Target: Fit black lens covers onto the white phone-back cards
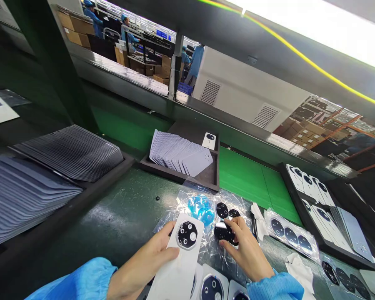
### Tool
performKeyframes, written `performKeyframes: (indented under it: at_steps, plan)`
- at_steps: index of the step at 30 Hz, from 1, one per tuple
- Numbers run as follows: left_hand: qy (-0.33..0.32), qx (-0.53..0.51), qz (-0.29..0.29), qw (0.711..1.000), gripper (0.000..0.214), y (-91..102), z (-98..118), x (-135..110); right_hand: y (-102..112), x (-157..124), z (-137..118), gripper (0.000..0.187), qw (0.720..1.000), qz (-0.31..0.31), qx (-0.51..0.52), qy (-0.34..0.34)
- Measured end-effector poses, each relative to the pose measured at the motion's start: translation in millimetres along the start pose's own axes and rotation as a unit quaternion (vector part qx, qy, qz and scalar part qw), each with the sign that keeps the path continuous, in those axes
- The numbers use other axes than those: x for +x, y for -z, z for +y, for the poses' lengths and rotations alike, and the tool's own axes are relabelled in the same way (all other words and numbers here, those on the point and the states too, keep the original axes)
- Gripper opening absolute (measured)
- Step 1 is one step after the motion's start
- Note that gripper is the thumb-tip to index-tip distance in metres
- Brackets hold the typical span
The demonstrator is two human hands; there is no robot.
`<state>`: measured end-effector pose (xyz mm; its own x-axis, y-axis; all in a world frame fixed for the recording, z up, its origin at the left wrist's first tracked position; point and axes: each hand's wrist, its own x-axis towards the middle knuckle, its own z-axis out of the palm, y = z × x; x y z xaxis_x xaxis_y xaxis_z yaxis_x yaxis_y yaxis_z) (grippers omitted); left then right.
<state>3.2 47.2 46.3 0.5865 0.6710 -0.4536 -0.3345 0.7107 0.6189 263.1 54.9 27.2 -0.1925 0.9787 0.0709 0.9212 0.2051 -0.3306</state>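
Observation:
My left hand [150, 260] grips a white phone back cover [175, 277], thumb on its face. A black camera lens plate with several round holes sits at the cover's upper end. My right hand [246, 248] pinches a glossy black camera lens cover [222, 232] between thumb and fingertips. Loose black lens covers [221, 210] lie just beyond those fingertips on clear plastic film. Beside them is a small pile of blue film discs [201, 209]. Below my hands, more white phone back covers [211, 287] with black lens plates are partly cut off by the frame's edge.
A black tray [175, 170] holds fanned grey panels [178, 152]. Large stacks of grey panels [71, 152] stand at left. At right, another tray [287, 183] holds white covers. Bagged lens covers [290, 235] and a white cloth [300, 273] lie near my right hand. People in blue work beyond the bench.

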Motion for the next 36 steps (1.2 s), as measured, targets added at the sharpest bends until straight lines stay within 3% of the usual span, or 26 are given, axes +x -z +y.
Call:
performKeyframes:
  at_steps: [3, 8, 11, 14, 21, 36]
  plan:
    - [-0.004, -0.002, -0.006, 1.000, 0.073, 2.2, -3, 1, 5, -3, -3, 0.037, 1.000, 0.017, 0.013, -0.005]
    - [-0.012, -0.004, -0.013, 1.000, 0.070, 1.4, -5, 2, 26, -3, -19, 0.030, 0.999, -0.011, 0.045, 0.008]
    - [-0.012, -0.001, -0.022, 1.000, 0.067, -1.0, -3, 1, 33, -4, -35, 0.029, 0.997, 0.014, 0.073, 0.020]
    - [-0.019, 0.017, -0.014, 1.000, 0.066, -0.7, -5, -1, 29, -7, -54, 0.034, 0.994, 0.029, 0.099, 0.049]
    - [-0.028, 0.055, 0.033, 0.998, 0.066, -0.5, -14, -1, 7, -3, -83, 0.042, 0.988, -0.006, 0.122, 0.092]
    - [-0.030, 0.059, 0.043, 0.997, 0.069, 1.0, -19, -2, 4, 1, -90, 0.039, 0.991, -0.022, 0.114, 0.065]
